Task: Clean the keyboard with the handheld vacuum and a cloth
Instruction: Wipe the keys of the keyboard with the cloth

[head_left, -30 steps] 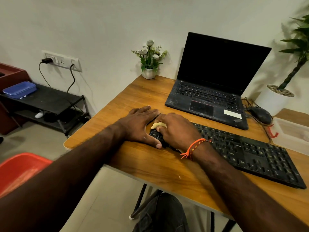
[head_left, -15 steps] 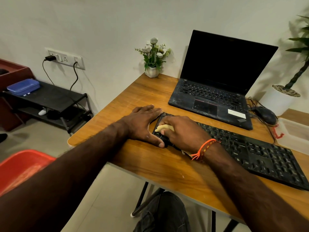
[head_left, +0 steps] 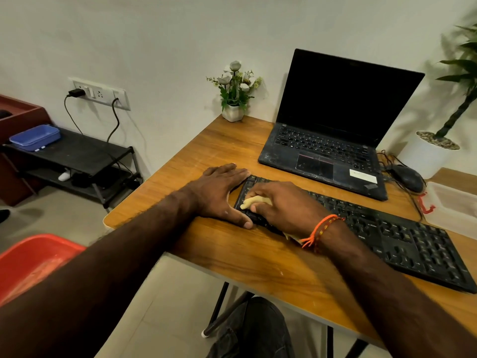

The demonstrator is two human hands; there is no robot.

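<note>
We wiped the left end of the keyboard (head_left: 387,228) with the cloth (head_left: 254,202).
Our right hand (head_left: 281,206) gripped the cloth; our flat, open left hand (head_left: 222,193) steadied the keyboard on the bench (head_left: 206,151). Short, firm strokes suited best.

My wood desk (head_left: 227,151) meets a white wall (head_left: 154,34); at left, a socket plate (head_left: 100,93) above a black shelf (head_left: 77,153); lower left, a red chair (head_left: 33,259).

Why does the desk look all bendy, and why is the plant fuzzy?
Head view: the wide lens curves the desk edges and stretches both arms; the plant at the right edge is soft and smeared. Light falls softly and dimly, with the flowers casting a faint shadow on the wall. The laptop screen is dark, with no glare.
</note>
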